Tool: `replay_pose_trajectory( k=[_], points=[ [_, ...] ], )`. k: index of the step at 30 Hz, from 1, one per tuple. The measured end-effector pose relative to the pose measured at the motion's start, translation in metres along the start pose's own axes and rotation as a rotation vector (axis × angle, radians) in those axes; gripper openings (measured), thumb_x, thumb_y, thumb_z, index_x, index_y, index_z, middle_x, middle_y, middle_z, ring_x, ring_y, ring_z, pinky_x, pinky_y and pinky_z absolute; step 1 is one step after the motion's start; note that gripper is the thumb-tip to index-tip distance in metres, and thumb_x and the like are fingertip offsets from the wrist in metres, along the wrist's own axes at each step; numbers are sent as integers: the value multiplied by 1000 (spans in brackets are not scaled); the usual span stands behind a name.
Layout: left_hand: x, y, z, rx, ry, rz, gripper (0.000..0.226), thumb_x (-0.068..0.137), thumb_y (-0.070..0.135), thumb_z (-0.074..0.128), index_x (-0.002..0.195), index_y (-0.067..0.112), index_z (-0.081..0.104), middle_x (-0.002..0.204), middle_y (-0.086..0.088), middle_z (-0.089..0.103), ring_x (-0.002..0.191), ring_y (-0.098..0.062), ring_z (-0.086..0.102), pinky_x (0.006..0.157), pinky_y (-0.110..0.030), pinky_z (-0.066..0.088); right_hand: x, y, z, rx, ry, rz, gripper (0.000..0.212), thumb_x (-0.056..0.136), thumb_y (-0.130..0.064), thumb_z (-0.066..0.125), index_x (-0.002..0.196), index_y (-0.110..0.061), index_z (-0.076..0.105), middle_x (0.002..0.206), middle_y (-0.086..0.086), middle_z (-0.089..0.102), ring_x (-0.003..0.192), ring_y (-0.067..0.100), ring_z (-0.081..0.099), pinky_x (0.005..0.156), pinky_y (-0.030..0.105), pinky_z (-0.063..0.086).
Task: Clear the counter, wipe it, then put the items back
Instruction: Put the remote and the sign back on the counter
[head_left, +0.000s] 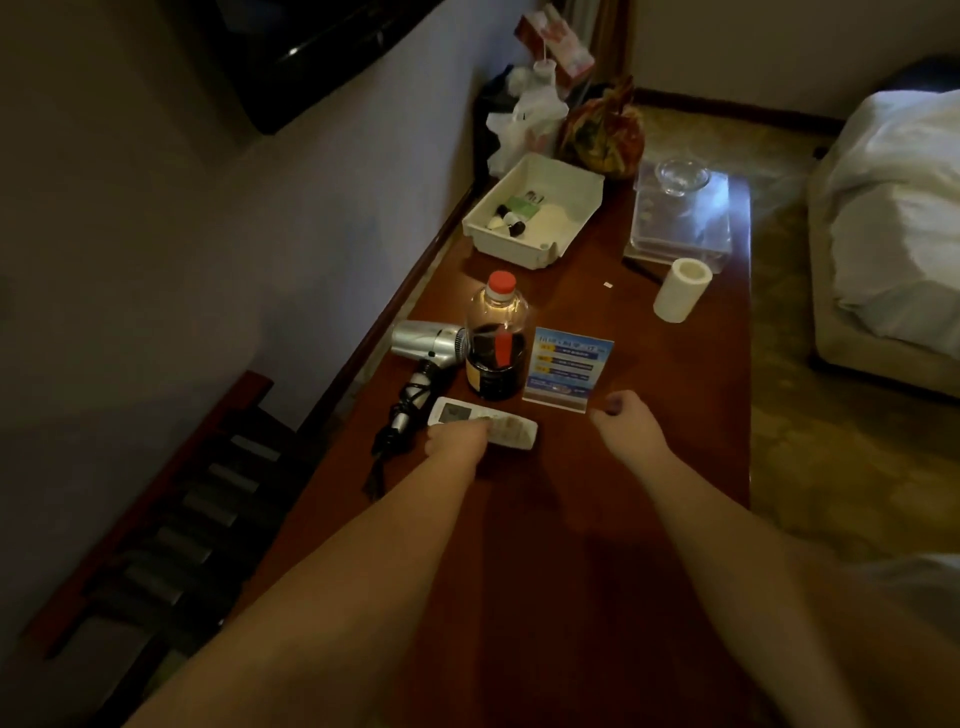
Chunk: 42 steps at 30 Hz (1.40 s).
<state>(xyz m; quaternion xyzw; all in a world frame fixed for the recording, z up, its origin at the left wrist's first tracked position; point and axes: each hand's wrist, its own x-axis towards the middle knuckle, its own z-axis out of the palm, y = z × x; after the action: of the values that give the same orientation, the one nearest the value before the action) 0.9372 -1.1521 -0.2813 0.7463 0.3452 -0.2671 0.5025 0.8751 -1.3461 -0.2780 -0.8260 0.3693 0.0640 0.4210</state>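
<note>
A long dark red wooden counter (519, 545) runs away from me. My left hand (457, 439) grips a white remote control (511, 427) that lies on it. My right hand (626, 415) hovers with curled fingers just in front of a blue sign card (569, 366) in a clear stand, holding nothing. Behind the remote stand a dark-liquid bottle (496, 343) with a red cap and a silver hair dryer (428, 340) with its black cord coiled beside it.
Farther back sit a white tray (566, 231) with small items, a white paper roll (680, 291), a clear tray with a glass bowl (680, 176), a patterned bag (605, 135) and plastic bags. A bed (893, 218) stands right, a wall left.
</note>
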Motion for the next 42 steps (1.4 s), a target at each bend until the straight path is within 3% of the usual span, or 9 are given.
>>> replay_pose_trajectory(
  k=[4,7,14,19,24,28,32,37,42],
  points=[
    [15,10,31,119,129,-99,99,75,61,71,145,5,30,137,-14,39,123,-30,43,98,-37,46,27,-4,6,84,-24,-6,57,92,-26,62,142,-18,38,138,2,50,106,15,57,78,28,49],
    [24,11,47,160,185,-127,108,66,72,70,142,4,32,132,-13,39,121,-28,43,100,-38,46,40,-6,8,108,-47,-42,53,92,-27,61,140,-20,41,135,-1,52,106,15,56,70,24,44],
    [30,4,65,370,252,-35,97,71,65,71,138,9,29,137,-11,36,128,-27,35,106,-39,34,54,-5,8,125,-62,-163,33,95,-23,55,128,-21,56,125,-6,58,105,12,54,79,26,39],
    [31,-4,64,386,256,9,83,76,51,72,135,10,30,138,-10,35,128,-28,35,106,-41,35,52,5,9,96,-50,-189,27,98,-27,51,122,-22,60,108,-2,67,64,5,49,54,21,36],
    [19,-36,37,529,205,152,72,81,49,66,132,10,34,136,-10,42,127,-28,41,102,-39,35,26,22,9,-1,-20,-246,25,99,-31,48,119,-22,61,98,-7,65,73,7,60,62,27,50],
    [4,-57,8,659,176,279,69,82,48,66,131,7,39,131,-12,48,121,-31,48,96,-40,41,0,39,16,-24,16,-276,24,99,-30,48,117,-21,61,99,-9,64,82,6,61,73,32,54],
    [-6,-71,-21,747,172,341,67,80,48,67,128,8,43,125,-10,52,116,-29,51,92,-40,45,-25,52,24,-45,26,-284,23,99,-29,47,115,-22,62,95,-12,59,90,6,58,74,26,48],
    [-21,-95,-54,657,135,313,67,79,46,67,128,7,43,122,-10,54,111,-29,56,86,-43,53,-52,53,29,-30,8,-260,24,99,-29,48,117,-22,63,94,-13,60,84,5,59,69,25,47],
    [-49,-130,-99,560,137,328,58,79,47,67,121,13,45,112,-3,56,89,-18,63,55,-29,51,-88,43,31,35,-71,-247,23,100,-29,47,115,-23,62,90,-13,61,80,3,58,61,21,40]
  ],
)
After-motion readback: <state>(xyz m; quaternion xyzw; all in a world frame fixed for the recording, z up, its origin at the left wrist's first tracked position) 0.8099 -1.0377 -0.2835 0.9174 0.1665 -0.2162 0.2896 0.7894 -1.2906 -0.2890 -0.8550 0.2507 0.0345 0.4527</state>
